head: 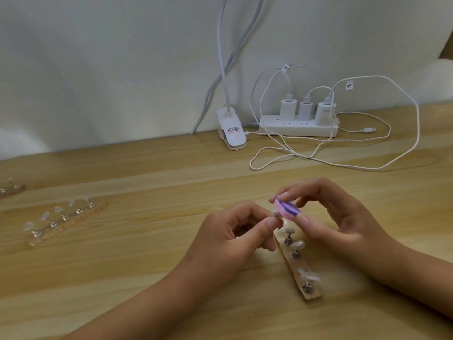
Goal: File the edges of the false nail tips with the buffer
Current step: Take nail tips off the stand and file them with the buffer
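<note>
Filing a nail tip held off its strip

The right hand point(326, 217) pinches the buffer point(287, 211) against a nail tip point(276, 213) that the left hand point(235, 231) seemingly pinches steady, above the strip point(297, 268) where other tips wait.

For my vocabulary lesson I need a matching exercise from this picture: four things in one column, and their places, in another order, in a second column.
1 buffer
2 power strip
3 spare nail stand
4 nail tip under the buffer

A holds three chargers
B pinched in the left hand
C pinched in the right hand
D on the table, left of both hands

Pairs: 1-C, 2-A, 3-D, 4-B
</note>
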Motion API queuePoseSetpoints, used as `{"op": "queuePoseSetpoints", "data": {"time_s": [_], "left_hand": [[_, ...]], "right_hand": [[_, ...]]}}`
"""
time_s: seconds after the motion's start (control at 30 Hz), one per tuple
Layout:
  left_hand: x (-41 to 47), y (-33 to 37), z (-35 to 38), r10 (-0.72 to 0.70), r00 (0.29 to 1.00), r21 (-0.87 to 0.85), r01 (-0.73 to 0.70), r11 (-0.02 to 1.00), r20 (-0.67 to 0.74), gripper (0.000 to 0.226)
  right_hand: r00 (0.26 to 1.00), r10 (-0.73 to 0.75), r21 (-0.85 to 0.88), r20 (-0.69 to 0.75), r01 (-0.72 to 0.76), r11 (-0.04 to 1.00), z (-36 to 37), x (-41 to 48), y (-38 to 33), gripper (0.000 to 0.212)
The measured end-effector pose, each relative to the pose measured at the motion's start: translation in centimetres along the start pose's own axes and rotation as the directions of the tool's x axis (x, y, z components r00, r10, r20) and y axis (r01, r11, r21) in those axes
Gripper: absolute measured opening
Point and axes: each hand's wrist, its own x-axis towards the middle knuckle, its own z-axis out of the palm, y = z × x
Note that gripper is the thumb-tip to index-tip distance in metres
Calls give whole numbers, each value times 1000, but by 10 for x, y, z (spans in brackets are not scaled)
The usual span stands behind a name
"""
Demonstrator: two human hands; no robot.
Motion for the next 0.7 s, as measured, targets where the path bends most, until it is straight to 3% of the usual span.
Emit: {"op": "queuePoseSetpoints", "data": {"time_s": [0.33, 0.7], "left_hand": [[1, 1, 1, 8, 1000, -11, -8, 1000, 11, 9], [2, -2, -1, -4, 1000, 23, 4, 1000, 1, 10]], "right_hand": [[996, -85, -71, 15, 86, 994, 1, -2, 4, 23], [999, -40, -73, 4, 40, 997, -1, 1, 8, 28]]}}
